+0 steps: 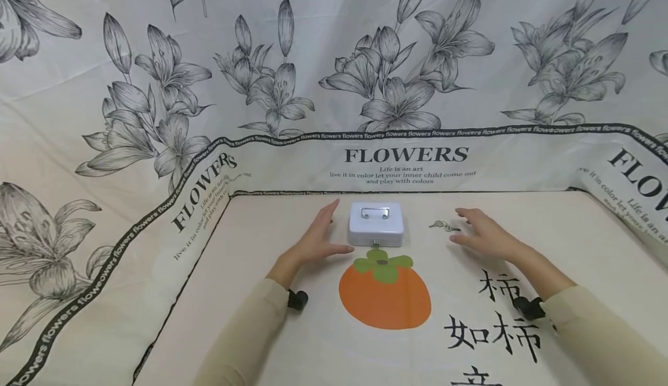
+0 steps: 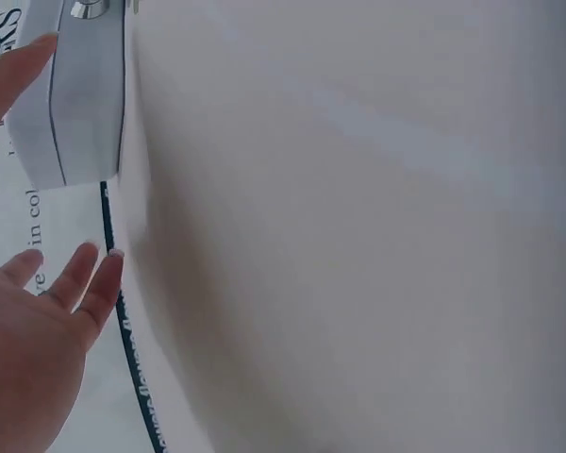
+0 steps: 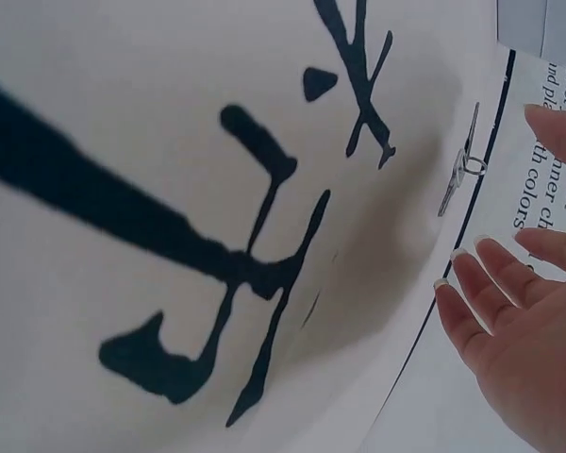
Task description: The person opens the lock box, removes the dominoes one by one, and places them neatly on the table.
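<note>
A small white cash box (image 1: 376, 232) with a folded metal handle on its lid and a lock at the front stands near the back of the table. Left of it is my left hand (image 1: 315, 238), fingers apart and thumb toward the box's front corner; the left wrist view shows the same hand (image 2: 38, 340) beside the box (image 2: 85, 104). A pair of keys on a ring (image 1: 445, 225) lies on the cloth right of the box. Close to the keys hovers my right hand (image 1: 485, 235), fingers spread and holding nothing; keys (image 3: 464, 162) also appear in the right wrist view.
The tablecloth carries a printed orange persimmon (image 1: 385, 296) in front of the box and black characters (image 1: 493, 337) at right. A flower-printed curtain (image 1: 407, 160) rises behind the table and along both sides.
</note>
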